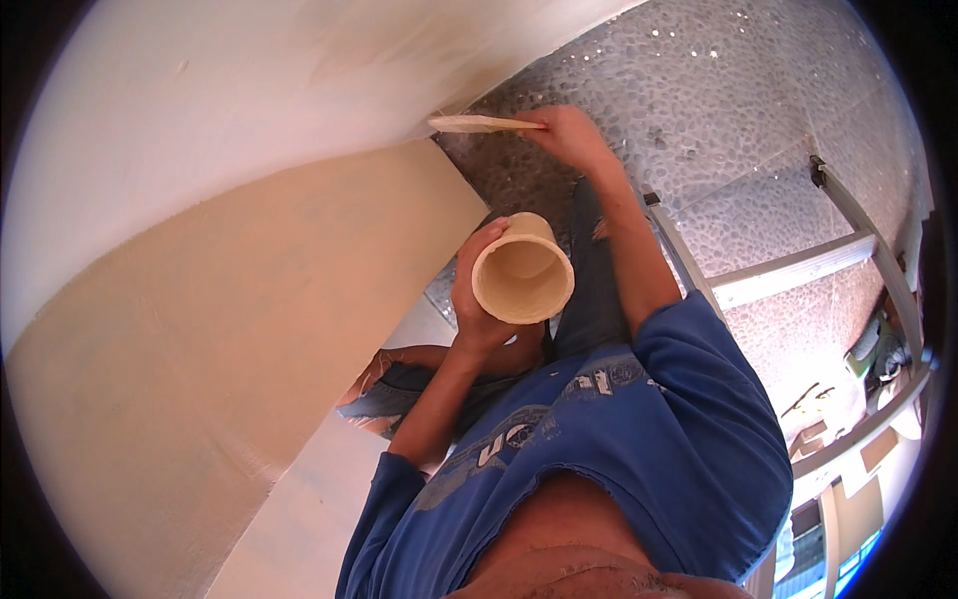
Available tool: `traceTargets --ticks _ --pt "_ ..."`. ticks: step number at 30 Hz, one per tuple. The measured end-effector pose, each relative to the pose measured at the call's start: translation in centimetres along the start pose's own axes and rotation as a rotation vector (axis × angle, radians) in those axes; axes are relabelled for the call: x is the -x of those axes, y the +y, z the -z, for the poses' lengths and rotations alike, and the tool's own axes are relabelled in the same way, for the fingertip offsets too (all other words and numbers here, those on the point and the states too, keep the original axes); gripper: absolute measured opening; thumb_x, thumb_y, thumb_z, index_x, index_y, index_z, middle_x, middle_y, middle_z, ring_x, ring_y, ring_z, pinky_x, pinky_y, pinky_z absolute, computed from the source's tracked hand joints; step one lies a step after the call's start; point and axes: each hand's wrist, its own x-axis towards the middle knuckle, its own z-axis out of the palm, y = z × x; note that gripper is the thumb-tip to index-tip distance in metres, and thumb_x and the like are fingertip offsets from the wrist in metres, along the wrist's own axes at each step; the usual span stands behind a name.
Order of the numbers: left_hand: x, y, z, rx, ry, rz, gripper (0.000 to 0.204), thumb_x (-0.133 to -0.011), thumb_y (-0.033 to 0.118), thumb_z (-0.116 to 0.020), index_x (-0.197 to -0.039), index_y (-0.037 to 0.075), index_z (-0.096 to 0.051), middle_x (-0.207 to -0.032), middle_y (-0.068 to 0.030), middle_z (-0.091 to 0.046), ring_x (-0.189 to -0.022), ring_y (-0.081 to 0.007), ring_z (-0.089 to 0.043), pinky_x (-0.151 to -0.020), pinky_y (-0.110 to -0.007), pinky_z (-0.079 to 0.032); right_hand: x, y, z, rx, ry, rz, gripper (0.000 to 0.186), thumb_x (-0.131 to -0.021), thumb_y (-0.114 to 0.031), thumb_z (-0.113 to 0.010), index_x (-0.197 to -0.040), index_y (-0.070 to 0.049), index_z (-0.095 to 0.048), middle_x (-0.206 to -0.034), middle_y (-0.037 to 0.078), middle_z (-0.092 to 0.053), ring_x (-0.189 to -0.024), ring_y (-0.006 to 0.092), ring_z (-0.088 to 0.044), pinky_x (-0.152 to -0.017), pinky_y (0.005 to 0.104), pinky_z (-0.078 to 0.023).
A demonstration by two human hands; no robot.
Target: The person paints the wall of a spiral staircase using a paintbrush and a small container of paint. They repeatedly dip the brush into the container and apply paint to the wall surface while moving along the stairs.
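My left hand [477,295] is wrapped round a cream-coloured cup [524,304], its open mouth facing up. Pale yellowish paint coats the inside of the cup. Farther out, my right hand [569,138] pinches the handle of a paintbrush [474,124]. The brush lies level, its pale bristles pointing left to the corner where the white wall [200,120] meets a tan-painted surface [269,270]. Whether the bristle tips touch the wall cannot be made out.
An aluminium ladder [798,272] stands close by my right arm. Grey pebbled floor [738,110] stretches beyond it. Bent legs in torn dark jeans [589,290] are below me. Blurred clutter [878,354] lies at the far right, near bright light.
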Motion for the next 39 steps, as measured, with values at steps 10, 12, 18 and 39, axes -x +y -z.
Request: traceTargets --ticks 10,12,18,39 --pt "0.1 -0.4 0.4 0.006 0.012 -0.027 0.098 -0.061 0.024 -0.1 -0.141 0.0 -0.048 -0.14 -0.0198 -0.056 -0.129 -0.0318 -0.058 -0.108 -0.044 -0.048 -2.2 0.8 -1.6 0.09 0.129 0.097 0.027 -0.091 -0.021 -0.074 -0.118 -0.018 -0.076 -0.096 0.014 -0.075 -0.088 0.0339 -0.071 -0.078 0.0399 -0.056" --pt "0.0 -0.4 0.6 0.011 0.013 -0.031 0.098 -0.061 0.023 -0.1 -0.141 0.0 -0.047 -0.141 -0.0202 -0.056 -0.129 -0.0321 -0.058 -0.108 -0.044 -0.048 -2.1 2.1 1.2 0.037 0.143 0.034 0.028 -0.091 -0.021 -0.075 -0.118 -0.017 -0.076 -0.097 0.013 -0.075 -0.088 0.0303 -0.072 -0.079 0.038 -0.056" --pt "-0.1 0.0 0.3 0.092 0.035 -0.007 0.092 -0.062 0.014 -0.098 -0.139 -0.001 -0.051 -0.14 -0.0208 -0.056 -0.13 -0.0349 -0.057 -0.109 -0.044 -0.047 -1.7 8.9 8.1 0.022 0.322 -0.097 0.03 -0.092 -0.032 -0.076 -0.12 -0.019 -0.076 -0.102 0.012 -0.077 -0.088 0.0257 -0.074 -0.08 0.0367 -0.056" --pt "-0.3 0.4 -0.3 -0.029 0.048 -0.007 0.092 -0.062 0.017 -0.1 -0.138 0.001 -0.05 -0.136 -0.0152 -0.057 -0.123 -0.0277 -0.06 -0.103 -0.04 -0.051 7.8 8.3 6.5 0.031 0.5 -0.417 0.031 -0.092 -0.026 -0.077 -0.119 -0.011 -0.076 -0.086 0.013 -0.075 -0.074 0.016 -0.067 -0.071 0.033 -0.054"
